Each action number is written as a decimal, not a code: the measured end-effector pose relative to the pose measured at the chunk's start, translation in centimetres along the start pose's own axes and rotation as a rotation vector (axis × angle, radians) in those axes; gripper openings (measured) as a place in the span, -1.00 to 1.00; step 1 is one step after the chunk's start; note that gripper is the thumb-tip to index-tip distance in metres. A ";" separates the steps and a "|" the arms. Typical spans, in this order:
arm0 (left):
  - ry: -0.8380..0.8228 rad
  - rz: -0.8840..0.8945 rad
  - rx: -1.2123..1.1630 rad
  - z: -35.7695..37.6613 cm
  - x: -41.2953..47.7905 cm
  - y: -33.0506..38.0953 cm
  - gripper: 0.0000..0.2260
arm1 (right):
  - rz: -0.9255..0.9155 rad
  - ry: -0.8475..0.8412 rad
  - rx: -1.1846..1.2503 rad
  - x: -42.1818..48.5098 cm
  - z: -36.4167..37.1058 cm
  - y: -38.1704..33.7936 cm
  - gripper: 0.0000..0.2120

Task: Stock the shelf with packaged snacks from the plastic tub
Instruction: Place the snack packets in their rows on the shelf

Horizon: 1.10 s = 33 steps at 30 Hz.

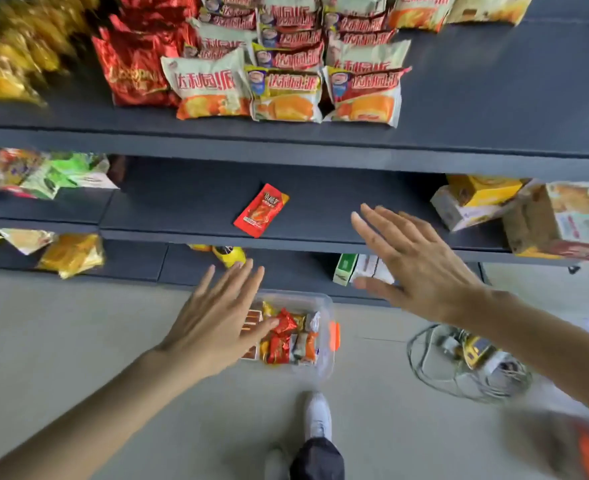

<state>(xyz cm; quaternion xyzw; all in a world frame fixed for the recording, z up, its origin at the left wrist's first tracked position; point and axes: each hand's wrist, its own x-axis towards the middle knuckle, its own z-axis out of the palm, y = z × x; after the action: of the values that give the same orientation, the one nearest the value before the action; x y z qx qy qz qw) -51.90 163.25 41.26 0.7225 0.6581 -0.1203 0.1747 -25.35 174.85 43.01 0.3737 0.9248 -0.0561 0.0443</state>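
Both hands were spread flat with straight fingers and held nothing: the left hand (216, 317) hung over the clear plastic tub (326, 336) on the floor, covering its left side, while the right hand (414, 263) hovered in front of the middle shelf (189, 202). One red snack packet (261, 209) lay alone and tilted on that dark shelf, well apart from the right hand. More wrapped snacks (286, 336), mostly red and orange, filled the tub, and cake packs (286, 95) stood in rows on the shelf above.
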 end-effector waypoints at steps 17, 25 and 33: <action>-0.091 -0.690 -0.471 31.0 4.3 -8.9 -0.29 | 0.678 -0.729 0.747 5.0 39.6 -9.4 -0.32; 0.080 -0.760 -0.482 47.3 11.1 -14.9 -0.22 | 0.754 -0.633 0.903 10.9 58.6 -12.0 -0.53; 0.321 -0.776 -0.640 55.4 16.2 -16.2 -0.25 | 0.929 -0.537 1.103 14.2 70.3 -12.8 -0.76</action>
<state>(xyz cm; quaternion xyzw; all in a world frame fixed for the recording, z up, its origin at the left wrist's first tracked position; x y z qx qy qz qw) -63.15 156.42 -17.22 0.3458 0.8994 0.1430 0.2260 -41.60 165.79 -27.42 0.6654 0.4684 -0.5737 0.0935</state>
